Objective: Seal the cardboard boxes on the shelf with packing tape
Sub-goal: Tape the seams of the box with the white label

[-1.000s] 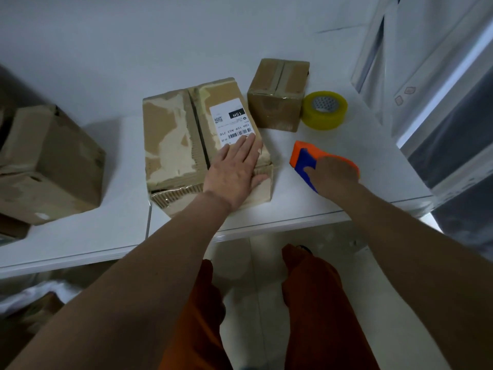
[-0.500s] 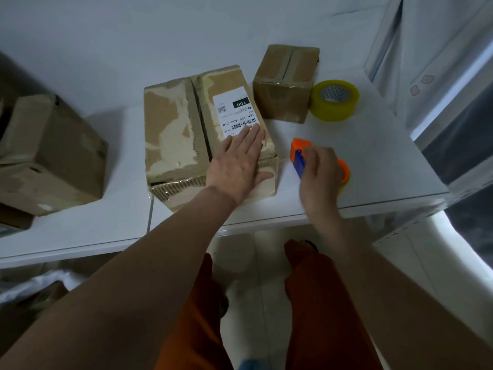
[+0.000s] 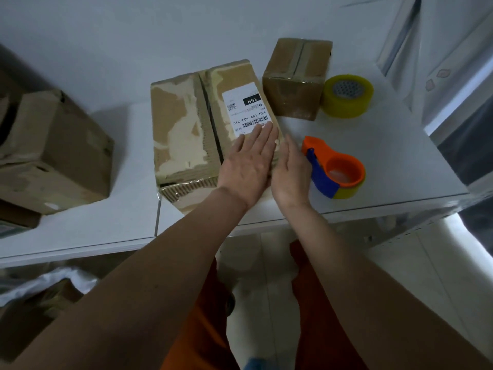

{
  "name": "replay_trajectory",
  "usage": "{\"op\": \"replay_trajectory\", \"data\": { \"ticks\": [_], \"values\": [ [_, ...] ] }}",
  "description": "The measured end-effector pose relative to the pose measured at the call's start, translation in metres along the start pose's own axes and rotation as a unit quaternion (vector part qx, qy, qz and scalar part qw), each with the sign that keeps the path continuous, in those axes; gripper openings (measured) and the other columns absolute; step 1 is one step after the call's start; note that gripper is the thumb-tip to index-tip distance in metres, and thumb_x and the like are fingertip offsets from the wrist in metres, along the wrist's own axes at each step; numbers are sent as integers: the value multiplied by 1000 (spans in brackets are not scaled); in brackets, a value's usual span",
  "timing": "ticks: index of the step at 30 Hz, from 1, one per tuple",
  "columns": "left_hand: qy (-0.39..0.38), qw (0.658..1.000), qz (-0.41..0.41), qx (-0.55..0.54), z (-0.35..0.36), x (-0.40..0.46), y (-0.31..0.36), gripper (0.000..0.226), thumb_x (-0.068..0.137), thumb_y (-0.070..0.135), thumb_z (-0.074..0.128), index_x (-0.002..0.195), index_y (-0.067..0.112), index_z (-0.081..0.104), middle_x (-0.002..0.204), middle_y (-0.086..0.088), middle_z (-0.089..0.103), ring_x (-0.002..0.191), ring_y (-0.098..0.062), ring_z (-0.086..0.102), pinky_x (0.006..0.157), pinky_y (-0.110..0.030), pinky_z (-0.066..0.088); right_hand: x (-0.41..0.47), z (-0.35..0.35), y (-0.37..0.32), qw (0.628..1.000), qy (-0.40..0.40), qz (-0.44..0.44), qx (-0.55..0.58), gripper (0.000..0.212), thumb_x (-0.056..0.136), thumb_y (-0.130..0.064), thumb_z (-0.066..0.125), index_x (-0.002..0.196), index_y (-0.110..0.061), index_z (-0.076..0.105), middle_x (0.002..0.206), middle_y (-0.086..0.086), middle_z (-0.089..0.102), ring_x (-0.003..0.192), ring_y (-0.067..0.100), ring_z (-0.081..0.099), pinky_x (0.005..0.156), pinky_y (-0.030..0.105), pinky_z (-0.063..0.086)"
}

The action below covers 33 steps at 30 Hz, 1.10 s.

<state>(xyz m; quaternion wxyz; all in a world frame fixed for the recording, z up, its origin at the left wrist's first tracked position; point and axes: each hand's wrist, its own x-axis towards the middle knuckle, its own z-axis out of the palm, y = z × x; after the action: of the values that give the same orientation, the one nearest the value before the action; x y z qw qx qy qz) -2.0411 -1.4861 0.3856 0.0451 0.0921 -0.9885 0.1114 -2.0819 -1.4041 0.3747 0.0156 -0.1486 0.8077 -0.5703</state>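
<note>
I have the labelled cardboard box at frame centre on the white shelf, its open seam running away from me toward the wall. My left hand lies flat on the right flap, fingers straight, holding nothing; my right hand stands edge-on against the box's right side, also flat and empty. The tape dispenser sits just right of that hand, so the right is nearer. A taped small box and spare tape roll sit upper right.
</note>
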Motion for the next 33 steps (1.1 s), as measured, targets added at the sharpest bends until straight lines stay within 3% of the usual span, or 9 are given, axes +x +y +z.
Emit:
{"op": "replay_trajectory", "data": {
  "ticks": [5, 10, 14, 16, 17, 18, 23, 26, 33],
  "values": [
    [-17, 1000, 2, 4, 3, 1, 0, 77, 98, 49, 34, 152, 12, -6, 161, -4, -11, 147, -18, -11, 121, -37, 1, 32, 0, -8, 993, -89, 81, 13, 38, 103, -25, 30, 106, -7, 64, 104, 11, 66, 96, 22, 61, 79, 30, 45],
    [-35, 999, 6, -20, -7, 1, -3, 93, 92, 63, 37, 151, 7, -7, 160, -10, -11, 147, -21, -12, 120, -36, -4, 56, -8, -8, 943, -219, 235, 86, 56, 97, -55, 23, 124, -20, 57, 119, 0, 60, 106, 17, 57, 96, 34, 43],
    [2, 997, -26, -77, -16, -19, -13, 86, 92, 61, 19, 151, 3, -5, 159, -11, -11, 147, -22, -13, 120, -34, -7, 40, -3, -11, 985, -57, -38, -158, 54, 100, -43, 22, 139, -10, 39, 143, 13, 41, 134, 27, 36, 112, 37, 29],
    [0, 996, -60, -61, -10, -32, -24, 74, 95, 50, 11, 151, 5, -7, 159, -11, -12, 147, -22, -13, 121, -36, -4, 21, 9, -25, 958, -113, -176, -197, 55, 101, -42, 17, 141, -9, 35, 149, 9, 33, 139, 22, 28, 100, 24, 25],
    [-2, 997, -66, -44, -5, -38, -30, 68, 97, 43, 13, 152, 7, -6, 160, -11, -10, 147, -22, -11, 121, -37, -2, 12, 17, -29, 930, -174, -224, -235, 58, 101, -45, 16, 144, -9, 31, 153, 8, 28, 143, 21, 22, 110, 48, 28],
    [-5, 997, -66, -40, -1, -43, -37, 64, 100, 37, 17, 153, 9, -5, 161, -10, -6, 148, -21, -8, 121, -36, 0, 7, 23, -29, 895, -220, -255, -293, 58, 101, -45, 18, 147, -10, 28, 156, 7, 23, 145, 20, 16, 119, 35, 13],
    [-3, 998, -27, -65, 4, -61, -73, 60, 99, 45, 13, 153, 20, 5, 161, 0, 8, 148, -17, 5, 119, -29, 4, -1, 17, -27, 800, -222, -344, -440, 72, 93, -53, 12, 149, -9, 21, 158, 7, 18, 147, 19, 10, 117, 31, 1],
    [27, 997, 3, -76, 7, -66, -92, 62, 97, 49, 15, 148, 20, 32, 154, -6, 32, 144, -23, 26, 117, -35, 19, 8, 11, -23, 760, -243, -389, -461, 74, 91, -54, 16, 148, -8, 27, 157, 9, 22, 146, 22, 15, 115, 31, 1],
    [158, 980, 88, -82, 29, -80, -139, 51, 98, 44, 37, 137, 15, 53, 141, -6, 52, 133, -30, 44, 110, -44, 36, 35, -2, -9, 696, -272, -449, -490, 58, 93, -46, 26, 139, -16, 43, 146, 12, 42, 136, 34, 36, 110, 50, 31]
  ]
}}
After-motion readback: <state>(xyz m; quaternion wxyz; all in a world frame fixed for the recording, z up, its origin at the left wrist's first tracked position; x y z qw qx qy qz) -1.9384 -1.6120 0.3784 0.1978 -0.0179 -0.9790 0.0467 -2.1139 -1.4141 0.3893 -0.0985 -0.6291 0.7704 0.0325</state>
